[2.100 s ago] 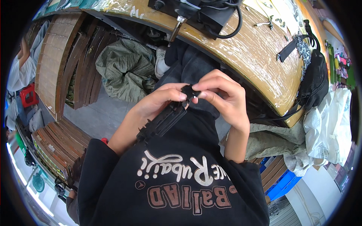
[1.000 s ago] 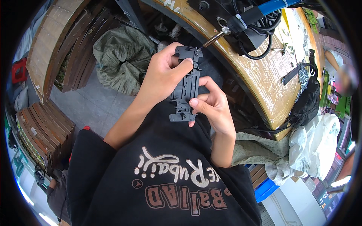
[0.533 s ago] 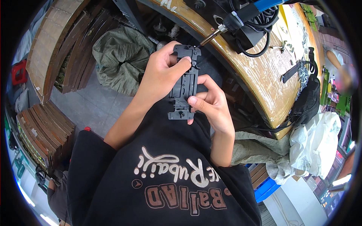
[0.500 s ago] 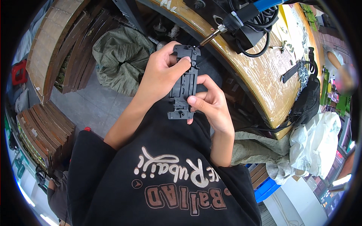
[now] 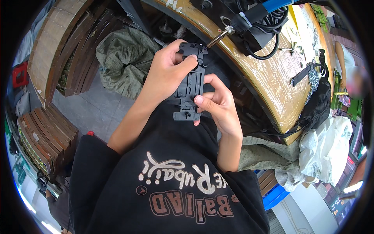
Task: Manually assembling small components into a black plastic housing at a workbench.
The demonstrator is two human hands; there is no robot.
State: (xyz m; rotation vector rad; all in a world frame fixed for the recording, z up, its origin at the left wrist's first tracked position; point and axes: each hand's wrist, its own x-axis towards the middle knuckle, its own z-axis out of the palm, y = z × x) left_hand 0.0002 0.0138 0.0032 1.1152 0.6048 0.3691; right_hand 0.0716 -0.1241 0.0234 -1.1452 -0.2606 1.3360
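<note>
Under the curved wooden workbench (image 5: pixel 272 84) at upper right, we clasp a long black plastic bracket (image 5: pixel 190 87) at frame centre: left hand (image 5: pixel 165 72) wrapping its top, right hand (image 5: pixel 220 105) pinching its lower edge. An electric screwdriver (image 5: pixel 233 26) tip touches its top.

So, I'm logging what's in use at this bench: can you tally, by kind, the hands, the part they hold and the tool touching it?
Hands: 2, left hand and right hand, both gripping the part
Black plastic part: 1
Screwdriver hung over the wooden bench, tip at the part's top end: 1
Total: 4
</note>
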